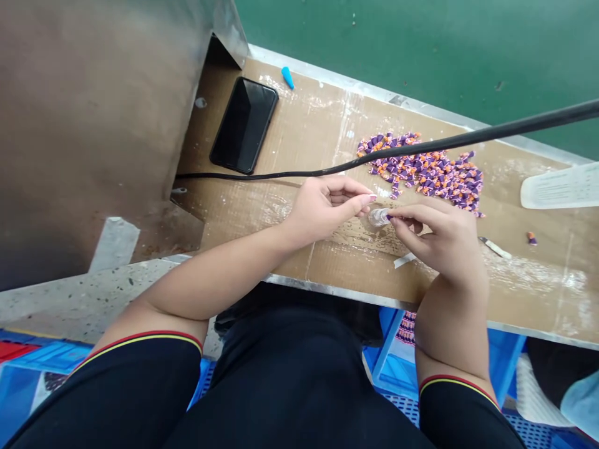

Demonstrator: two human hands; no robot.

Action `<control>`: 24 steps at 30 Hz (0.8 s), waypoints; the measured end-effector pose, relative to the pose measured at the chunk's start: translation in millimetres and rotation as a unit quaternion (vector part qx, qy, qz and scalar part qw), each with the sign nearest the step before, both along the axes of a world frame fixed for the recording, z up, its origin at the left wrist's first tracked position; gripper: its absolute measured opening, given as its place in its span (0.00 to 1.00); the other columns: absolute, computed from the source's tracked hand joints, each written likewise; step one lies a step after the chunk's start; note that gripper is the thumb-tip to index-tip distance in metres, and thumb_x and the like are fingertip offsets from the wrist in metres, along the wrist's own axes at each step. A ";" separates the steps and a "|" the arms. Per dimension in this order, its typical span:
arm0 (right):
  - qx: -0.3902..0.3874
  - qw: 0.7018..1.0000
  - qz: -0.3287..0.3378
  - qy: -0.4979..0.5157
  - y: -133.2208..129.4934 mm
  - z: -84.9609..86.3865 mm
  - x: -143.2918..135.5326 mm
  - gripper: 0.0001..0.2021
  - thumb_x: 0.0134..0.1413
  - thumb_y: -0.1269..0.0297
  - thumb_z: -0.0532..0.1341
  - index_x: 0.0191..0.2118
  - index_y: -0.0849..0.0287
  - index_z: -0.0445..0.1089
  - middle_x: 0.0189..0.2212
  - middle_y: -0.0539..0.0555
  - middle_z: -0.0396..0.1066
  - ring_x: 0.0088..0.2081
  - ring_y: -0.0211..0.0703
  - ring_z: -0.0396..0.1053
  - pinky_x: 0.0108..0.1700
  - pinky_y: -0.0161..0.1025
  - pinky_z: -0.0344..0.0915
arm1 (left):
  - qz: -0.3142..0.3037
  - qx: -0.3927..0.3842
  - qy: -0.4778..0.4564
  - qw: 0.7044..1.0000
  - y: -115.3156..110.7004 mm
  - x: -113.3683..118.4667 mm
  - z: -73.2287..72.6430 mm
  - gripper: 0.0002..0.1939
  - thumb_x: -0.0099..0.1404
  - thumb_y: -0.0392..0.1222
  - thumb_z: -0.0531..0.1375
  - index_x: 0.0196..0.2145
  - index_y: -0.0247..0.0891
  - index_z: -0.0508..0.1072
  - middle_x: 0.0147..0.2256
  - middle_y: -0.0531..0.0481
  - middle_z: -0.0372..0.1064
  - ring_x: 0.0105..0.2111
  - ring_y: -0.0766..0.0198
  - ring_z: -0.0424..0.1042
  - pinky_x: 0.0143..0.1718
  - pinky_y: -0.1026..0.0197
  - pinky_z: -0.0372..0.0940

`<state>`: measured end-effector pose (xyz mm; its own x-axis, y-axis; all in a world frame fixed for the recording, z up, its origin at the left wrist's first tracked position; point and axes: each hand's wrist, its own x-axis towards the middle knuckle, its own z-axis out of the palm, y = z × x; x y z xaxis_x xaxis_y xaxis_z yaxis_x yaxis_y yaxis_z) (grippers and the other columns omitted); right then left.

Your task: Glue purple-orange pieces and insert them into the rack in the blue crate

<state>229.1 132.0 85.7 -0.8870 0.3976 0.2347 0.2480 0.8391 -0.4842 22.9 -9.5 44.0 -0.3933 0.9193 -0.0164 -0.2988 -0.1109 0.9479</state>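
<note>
My left hand (322, 206) is closed in a pinch, thumb against forefinger, with a tiny purple and whitish piece (373, 197) showing at the tips. Facing it, my right hand (435, 234) pinches a small dark purple piece (389, 217), mostly covered by the fingers. Those right fingertips are at the edge of a small clear container (377, 217) on the cardboard; whether they touch it I cannot tell. Just beyond both hands lies a pile of small purple, orange and pink pieces (435, 171).
A black cable (327, 169) crosses above the cardboard-covered table (322, 262). Around it are a phone (244, 125), a blue cone-shaped tip (287, 77), a whitish plastic container (559, 187), a slim metal tool (495, 248), a white strip (404, 260) and one loose piece (532, 238). A metal cabinet (93, 125) stands left.
</note>
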 end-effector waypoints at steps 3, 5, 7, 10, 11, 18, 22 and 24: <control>0.013 1.000 0.008 0.006 0.0 -1.4 0.8 0.07 0.72 0.63 0.66 0.43 0.48 0.85 0.36 0.53 0.84 0.32 0.46 0.78 0.36 0.44 0.73 | 0.002 -0.008 0.009 1.000 0.0 -1.1 1.6 0.19 0.61 0.53 0.81 0.38 0.35 0.87 0.39 0.43 0.86 0.40 0.60 0.86 0.49 0.57 0.84; 0.019 1.000 0.008 0.007 -0.5 -1.7 1.2 0.07 0.71 0.63 0.67 0.43 0.47 0.84 0.37 0.53 0.84 0.34 0.47 0.79 0.37 0.45 0.75 | -0.001 -0.025 0.006 1.000 -0.1 -1.9 3.5 0.22 0.58 0.54 0.83 0.38 0.35 0.86 0.40 0.43 0.86 0.42 0.58 0.87 0.51 0.55 0.85; 0.019 1.000 0.003 0.004 -2.1 -1.5 0.8 0.06 0.71 0.63 0.67 0.44 0.46 0.84 0.37 0.53 0.84 0.35 0.48 0.79 0.38 0.46 0.75 | -0.005 -0.039 -0.005 0.999 -0.3 -2.3 5.2 0.23 0.56 0.54 0.84 0.39 0.35 0.86 0.41 0.43 0.86 0.42 0.57 0.87 0.50 0.55 0.85; 0.018 0.999 -0.022 0.026 -7.9 0.4 -2.4 0.06 0.71 0.63 0.67 0.44 0.47 0.83 0.38 0.54 0.85 0.34 0.48 0.79 0.37 0.46 0.76 | -0.007 -0.045 -0.019 0.999 -0.5 -2.1 5.6 0.23 0.56 0.52 0.84 0.41 0.34 0.86 0.42 0.42 0.86 0.43 0.57 0.87 0.51 0.55 0.85; 0.018 0.998 -0.035 0.043 -10.6 1.2 -3.9 0.06 0.71 0.63 0.67 0.44 0.47 0.83 0.38 0.54 0.85 0.33 0.47 0.79 0.37 0.46 0.76 | -0.008 -0.043 -0.022 0.999 -0.4 -2.0 5.2 0.23 0.56 0.51 0.84 0.41 0.34 0.85 0.42 0.42 0.86 0.43 0.57 0.88 0.51 0.55 0.85; -0.050 0.981 -0.102 0.155 -29.1 -4.8 -13.6 0.03 0.71 0.62 0.68 0.44 0.49 0.82 0.38 0.53 0.85 0.35 0.47 0.82 0.37 0.45 0.81 | -0.006 -0.043 -0.042 0.998 1.2 0.1 1.1 0.21 0.58 0.49 0.83 0.42 0.35 0.85 0.44 0.43 0.87 0.45 0.58 0.87 0.53 0.57 0.83; -0.169 0.954 -0.102 0.225 -40.9 -12.6 -20.6 0.02 0.72 0.63 0.69 0.46 0.50 0.81 0.39 0.52 0.85 0.36 0.45 0.85 0.38 0.43 0.84 | 0.010 -0.028 -0.046 0.998 1.6 4.0 -1.3 0.22 0.61 0.49 0.82 0.48 0.37 0.86 0.46 0.43 0.87 0.46 0.58 0.88 0.54 0.57 0.83; -0.211 0.944 -0.100 0.235 -46.7 -13.5 -24.5 0.02 0.74 0.63 0.69 0.48 0.50 0.81 0.41 0.53 0.86 0.38 0.45 0.87 0.41 0.43 0.86 | 0.019 -0.005 -0.034 0.999 1.2 7.0 -2.5 0.19 0.63 0.51 0.80 0.45 0.36 0.87 0.45 0.43 0.88 0.45 0.58 0.88 0.53 0.57 0.83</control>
<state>204.6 85.3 72.2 -0.6222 0.6915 0.3669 0.0550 0.5062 -0.8607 29.9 -8.2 41.6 -0.4256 0.9034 -0.0527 -0.3580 -0.1146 0.9267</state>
